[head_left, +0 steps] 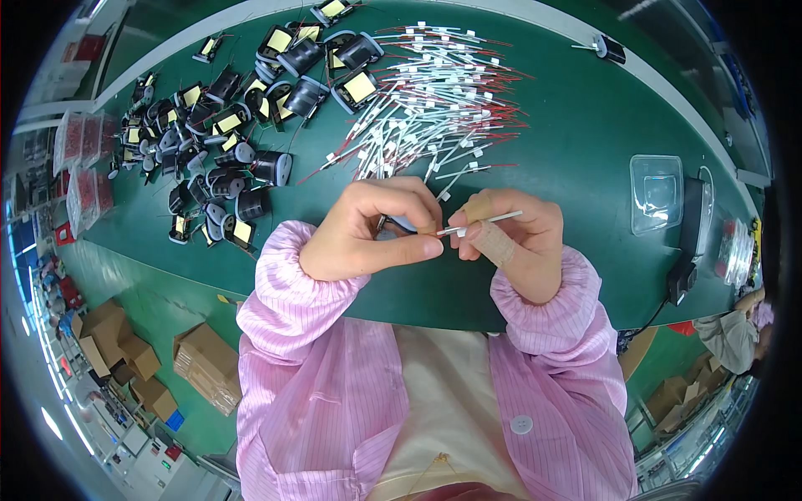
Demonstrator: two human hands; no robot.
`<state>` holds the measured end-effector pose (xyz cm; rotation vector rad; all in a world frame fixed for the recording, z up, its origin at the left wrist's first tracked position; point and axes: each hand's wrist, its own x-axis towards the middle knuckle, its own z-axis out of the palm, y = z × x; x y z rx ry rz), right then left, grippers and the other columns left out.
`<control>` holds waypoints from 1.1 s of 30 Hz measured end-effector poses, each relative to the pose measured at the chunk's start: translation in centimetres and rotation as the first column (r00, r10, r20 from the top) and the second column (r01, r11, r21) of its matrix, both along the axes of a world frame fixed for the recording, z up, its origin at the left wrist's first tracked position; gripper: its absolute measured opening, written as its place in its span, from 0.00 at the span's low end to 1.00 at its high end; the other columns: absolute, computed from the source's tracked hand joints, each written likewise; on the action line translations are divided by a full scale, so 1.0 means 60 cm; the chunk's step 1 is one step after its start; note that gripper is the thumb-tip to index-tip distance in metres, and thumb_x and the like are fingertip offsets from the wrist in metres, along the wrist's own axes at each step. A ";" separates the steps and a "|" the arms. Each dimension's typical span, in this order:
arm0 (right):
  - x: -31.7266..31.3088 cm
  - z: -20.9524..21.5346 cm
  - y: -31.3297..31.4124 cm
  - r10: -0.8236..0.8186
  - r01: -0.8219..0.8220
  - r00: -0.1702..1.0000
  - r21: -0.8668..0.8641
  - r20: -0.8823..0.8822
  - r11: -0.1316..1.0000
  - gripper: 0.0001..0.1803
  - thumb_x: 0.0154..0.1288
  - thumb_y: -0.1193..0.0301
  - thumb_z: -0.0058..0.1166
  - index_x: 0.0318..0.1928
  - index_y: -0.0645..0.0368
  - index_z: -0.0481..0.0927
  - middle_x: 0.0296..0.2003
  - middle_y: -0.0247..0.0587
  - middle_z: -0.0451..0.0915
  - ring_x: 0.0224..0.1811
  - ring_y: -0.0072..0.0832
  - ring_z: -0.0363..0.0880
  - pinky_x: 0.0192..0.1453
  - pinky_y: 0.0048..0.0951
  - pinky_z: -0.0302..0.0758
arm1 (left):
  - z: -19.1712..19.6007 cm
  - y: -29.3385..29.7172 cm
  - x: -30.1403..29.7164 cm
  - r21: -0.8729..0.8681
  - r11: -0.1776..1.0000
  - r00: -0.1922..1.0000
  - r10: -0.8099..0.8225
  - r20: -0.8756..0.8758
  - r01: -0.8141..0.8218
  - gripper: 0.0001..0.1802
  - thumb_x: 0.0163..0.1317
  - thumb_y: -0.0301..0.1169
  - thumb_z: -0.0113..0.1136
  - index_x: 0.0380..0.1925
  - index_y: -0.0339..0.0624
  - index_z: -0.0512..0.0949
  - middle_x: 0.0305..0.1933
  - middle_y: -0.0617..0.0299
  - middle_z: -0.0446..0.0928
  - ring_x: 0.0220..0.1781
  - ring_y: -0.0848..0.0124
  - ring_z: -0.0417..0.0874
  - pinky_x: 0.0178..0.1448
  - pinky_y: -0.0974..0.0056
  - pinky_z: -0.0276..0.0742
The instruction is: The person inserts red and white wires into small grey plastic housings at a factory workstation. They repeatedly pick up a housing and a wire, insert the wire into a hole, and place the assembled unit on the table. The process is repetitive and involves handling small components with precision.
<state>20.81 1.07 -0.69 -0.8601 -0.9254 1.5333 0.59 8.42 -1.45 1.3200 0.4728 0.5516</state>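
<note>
My left hand (pixel 372 230) is closed, thumb and forefinger pinching a thin lead near their tips. Behind its fingers shows a bit of a black and grey part (pixel 403 224), mostly hidden. My right hand (pixel 526 242), with tan bandage on its thumb and a finger, pinches a white-sleeved wire (pixel 505 216) with a small white tag or connector. The inner end of that wire meets the lead at my left fingertips. Beyond my hands lies a wide pile of similar red and white wires (pixel 443 92). Many black cylindrical parts with yellow pads (pixel 271 167) are heaped to the left.
On the green table (pixel 576 150) a clear plastic tray (pixel 656 194) stands at the right, beside a black device with a cable (pixel 692 225). One black part with a wire (pixel 610 50) lies at the far right edge. Clear bins (pixel 88 200) line the left edge; cardboard boxes (pixel 205 367) stand on the floor.
</note>
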 end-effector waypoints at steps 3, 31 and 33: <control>-0.005 0.001 -0.001 -0.030 0.029 0.998 0.020 0.059 0.999 0.07 0.65 0.82 0.54 0.42 0.69 0.82 0.32 0.41 0.81 0.31 0.23 0.79 0.32 0.22 0.75 | -0.003 -0.002 0.002 0.114 0.992 0.998 0.060 -0.016 -0.058 0.02 0.57 0.23 0.66 0.30 0.37 0.82 0.37 0.60 0.78 0.37 0.75 0.77 0.37 0.71 0.71; -0.010 0.002 0.008 0.000 0.012 0.988 -0.078 0.154 0.997 0.04 0.61 0.81 0.59 0.37 0.67 0.79 0.31 0.34 0.76 0.31 0.17 0.74 0.33 0.20 0.71 | 0.003 -0.015 0.015 0.393 0.891 0.966 0.258 -0.020 -0.230 0.04 0.53 0.16 0.61 0.30 0.32 0.82 0.36 0.58 0.76 0.33 0.73 0.77 0.33 0.70 0.73; -0.010 0.001 0.007 -0.013 0.024 0.983 -0.053 0.185 0.998 0.03 0.61 0.81 0.59 0.36 0.67 0.79 0.31 0.34 0.75 0.29 0.16 0.73 0.32 0.20 0.70 | 0.002 -0.015 0.018 0.420 0.878 0.966 0.258 -0.016 -0.228 0.05 0.53 0.16 0.61 0.30 0.32 0.82 0.36 0.59 0.76 0.33 0.73 0.77 0.32 0.71 0.73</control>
